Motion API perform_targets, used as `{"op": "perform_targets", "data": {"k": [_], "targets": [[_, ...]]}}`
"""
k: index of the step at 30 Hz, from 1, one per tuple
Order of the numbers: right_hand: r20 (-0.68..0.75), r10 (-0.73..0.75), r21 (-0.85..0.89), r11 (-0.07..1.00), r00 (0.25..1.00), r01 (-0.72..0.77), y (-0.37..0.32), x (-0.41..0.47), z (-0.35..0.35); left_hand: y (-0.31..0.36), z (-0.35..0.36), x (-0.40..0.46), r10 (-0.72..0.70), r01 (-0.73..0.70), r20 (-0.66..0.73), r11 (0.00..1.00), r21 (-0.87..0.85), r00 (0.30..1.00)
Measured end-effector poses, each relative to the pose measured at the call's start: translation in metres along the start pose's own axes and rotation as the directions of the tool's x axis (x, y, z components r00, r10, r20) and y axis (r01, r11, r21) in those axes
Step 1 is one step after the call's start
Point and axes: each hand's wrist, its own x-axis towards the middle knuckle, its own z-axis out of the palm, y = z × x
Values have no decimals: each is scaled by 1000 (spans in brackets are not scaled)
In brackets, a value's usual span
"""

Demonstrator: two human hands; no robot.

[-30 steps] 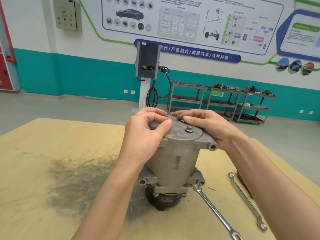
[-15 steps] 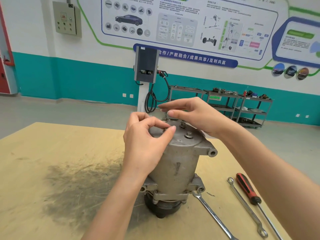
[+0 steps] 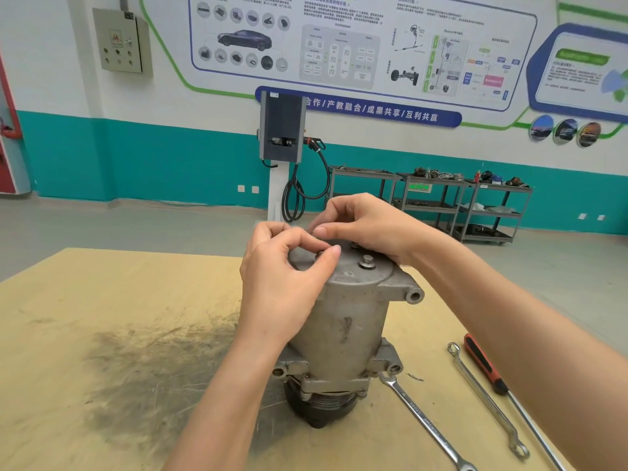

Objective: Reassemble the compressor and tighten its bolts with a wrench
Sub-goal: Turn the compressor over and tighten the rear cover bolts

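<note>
In the head view, the compressor (image 3: pixel 343 321) stands upright near the middle of the counter (image 3: pixel 102 334), pulley end down, its flat end cap facing up. The left hand (image 3: pixel 285 277) wraps the top of the housing at about nine o'clock, thumb and forefinger pinching a small bolt (image 3: pixel 319 254) at the cap's rim. The right hand (image 3: pixel 367 226) curls over the far rim at twelve o'clock, fingertips pinched together, apparently on another bolt, though the fingers hide it. One bolt head (image 3: pixel 367 261) sits exposed at about three o'clock on the cap. This looks like hand-starting the cap bolts, and doing it well likely means keeping each bolt square to its hole, turning lightly until the threads catch, and seating all of them finger-tight before any wrench work. Two wrenches lie at the compressor's four o'clock: the combination wrench (image 3: pixel 424 423) with its head just beside the lower flange, the ring wrench (image 3: pixel 486 399) farther out, and a red-handled screwdriver (image 3: pixel 486 365) beyond it close to the counter's right edge. The counter's nine o'clock side, darkened by a gray smudge (image 3: pixel 153 375), offers wide room for swinging a wrench; the right side is more crowded.
</note>
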Motion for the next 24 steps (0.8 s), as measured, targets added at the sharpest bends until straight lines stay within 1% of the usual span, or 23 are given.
{"op": "perform_targets", "data": {"k": [3,5,7,9,11,14,16,19,21,24], "targets": [[-44,9,29,1000,999,-8,3,3,1,0,0,1,15,-15,8,1000,5,1000],[-16,-18,55,998,1000,19,6,0,0,0,0,1,17,-17,15,1000,2,1000],[44,-43,58,997,998,41,7,-3,-2,0,0,1,19,-19,16,1000,-5,1000],[70,-35,54,998,997,31,7,-2,-2,0,0,1,21,-20,15,1000,-10,1000],[50,-15,12,1000,999,15,3,3,2,0,1,1,20,-20,13,1000,-12,1000],[10,-23,-115,993,1000,24,1,8,8,0,1,1,26,-26,10,1000,-15,1000],[12,-25,-88,996,1000,26,3,4,5,0,0,0,26,-26,16,1000,-15,1000],[57,-18,-17,1000,998,19,3,-5,-1,1,0,-1,24,-24,23,1000,-15,999],[53,-10,-34,999,999,12,2,-2,1,1,0,-1,24,-23,19,1000,-14,1000],[7,-8,-96,995,1000,9,0,6,8,1,0,0,25,-25,13,999,-24,1000]]}}
